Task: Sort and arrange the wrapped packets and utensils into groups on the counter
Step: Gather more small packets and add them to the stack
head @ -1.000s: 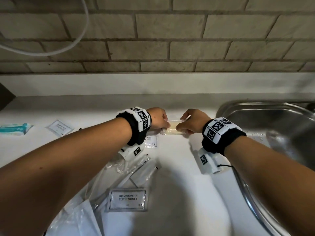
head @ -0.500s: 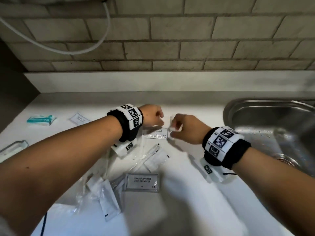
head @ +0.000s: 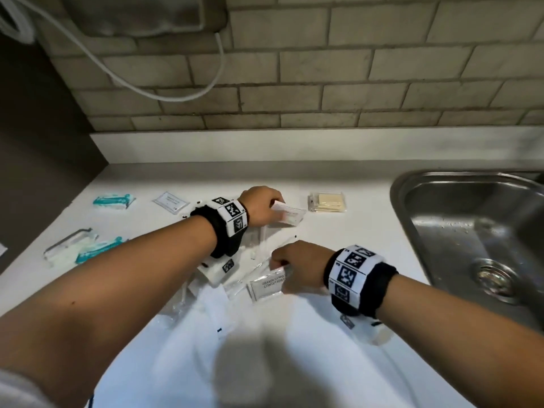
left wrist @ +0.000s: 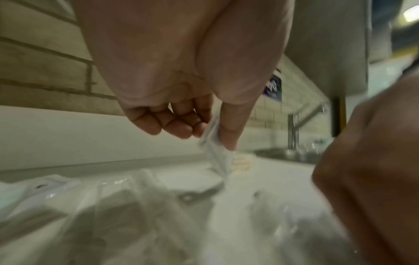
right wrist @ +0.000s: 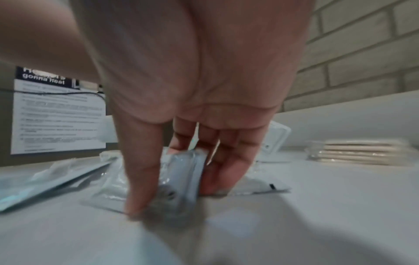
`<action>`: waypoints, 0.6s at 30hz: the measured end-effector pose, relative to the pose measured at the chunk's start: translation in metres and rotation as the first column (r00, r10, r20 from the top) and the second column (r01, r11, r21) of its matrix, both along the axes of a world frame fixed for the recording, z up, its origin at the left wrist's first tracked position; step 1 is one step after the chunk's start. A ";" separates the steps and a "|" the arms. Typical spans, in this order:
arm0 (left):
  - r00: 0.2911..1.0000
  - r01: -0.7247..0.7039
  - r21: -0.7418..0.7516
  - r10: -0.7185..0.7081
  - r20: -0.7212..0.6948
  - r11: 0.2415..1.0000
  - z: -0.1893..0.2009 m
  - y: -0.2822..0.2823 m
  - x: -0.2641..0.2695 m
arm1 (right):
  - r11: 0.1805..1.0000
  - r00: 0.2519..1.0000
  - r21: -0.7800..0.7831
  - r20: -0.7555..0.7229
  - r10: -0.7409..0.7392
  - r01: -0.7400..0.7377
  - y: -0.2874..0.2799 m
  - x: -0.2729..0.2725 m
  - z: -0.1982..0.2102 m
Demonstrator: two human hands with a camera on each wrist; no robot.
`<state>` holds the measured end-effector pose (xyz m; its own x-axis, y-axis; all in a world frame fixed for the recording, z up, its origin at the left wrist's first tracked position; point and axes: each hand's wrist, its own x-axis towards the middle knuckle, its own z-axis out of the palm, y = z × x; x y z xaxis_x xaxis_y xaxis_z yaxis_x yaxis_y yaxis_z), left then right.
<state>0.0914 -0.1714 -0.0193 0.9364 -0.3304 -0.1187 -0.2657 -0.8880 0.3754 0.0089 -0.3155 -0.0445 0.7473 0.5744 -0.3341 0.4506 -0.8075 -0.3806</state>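
1. Partly sorted: your toothpick pack (head: 326, 202) lies alone beyond your left hand (head: 260, 206); a mixed pile (head: 235, 278) sits between both grips.
2. Your left grip pinches a white sachet (left wrist: 216, 152) above the worktop (head: 338, 334).
3. Your right hand (head: 300, 267) reaches down, thumb and fingers closing on a shampoo sachet (head: 269, 285) beneath it.
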 end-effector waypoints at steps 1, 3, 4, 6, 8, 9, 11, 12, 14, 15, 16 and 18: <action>1.000 -0.020 -0.107 0.018 -0.020 0.994 0.004 0.004 -0.007 | 0.999 1.000 0.040 0.001 -0.002 0.002 0.000 0.000 0.005; 0.994 -0.087 -0.305 0.065 -0.083 0.948 0.007 0.012 -0.020 | 0.987 1.000 0.160 -0.001 -0.024 0.024 -0.004 0.003 0.018; 0.988 -0.133 -0.403 0.087 -0.130 0.906 0.007 0.017 -0.028 | 0.968 0.999 0.245 -0.004 -0.054 0.053 -0.006 0.006 0.027; 0.970 -0.217 -0.555 0.112 -0.218 0.803 0.009 0.023 -0.046 | 0.910 0.992 0.400 0.016 -0.129 0.112 -0.008 0.012 0.044; 0.959 -0.279 -0.633 0.172 -0.226 0.722 0.011 0.026 -0.063 | 0.868 0.982 0.481 0.061 -0.177 0.127 -0.010 0.019 0.053; 0.951 -0.309 -0.664 0.213 -0.224 0.680 0.012 0.028 -0.072 | 0.856 0.981 0.502 0.066 -0.181 0.124 -0.009 0.020 0.055; 0.941 -0.336 -0.729 0.253 -0.226 0.597 0.015 0.036 -0.085 | 0.839 0.981 0.532 0.066 -0.180 0.118 -0.004 0.023 0.055; 0.940 -0.336 -0.747 0.254 -0.227 0.574 0.017 0.039 -0.090 | 0.829 0.980 0.545 0.065 -0.189 0.124 -0.001 0.023 0.053; 0.931 -0.357 -0.756 0.272 -0.243 0.549 0.022 0.050 -0.101 | 0.803 0.975 0.578 0.055 -0.216 0.146 0.011 0.024 0.049; 0.923 -0.380 -0.758 0.275 -0.270 0.530 0.024 0.055 -0.104 | 0.789 0.971 0.590 0.035 -0.236 0.171 0.017 0.025 0.047; 0.911 -0.409 -0.760 0.274 -0.308 0.505 0.025 0.062 -0.108 | 0.782 0.970 0.594 0.013 -0.243 0.188 0.026 0.026 0.046; 0.898 -0.440 -0.771 0.224 -0.378 0.460 0.025 0.075 -0.115 | 0.795 0.975 0.578 -0.004 -0.223 0.184 0.041 0.032 0.045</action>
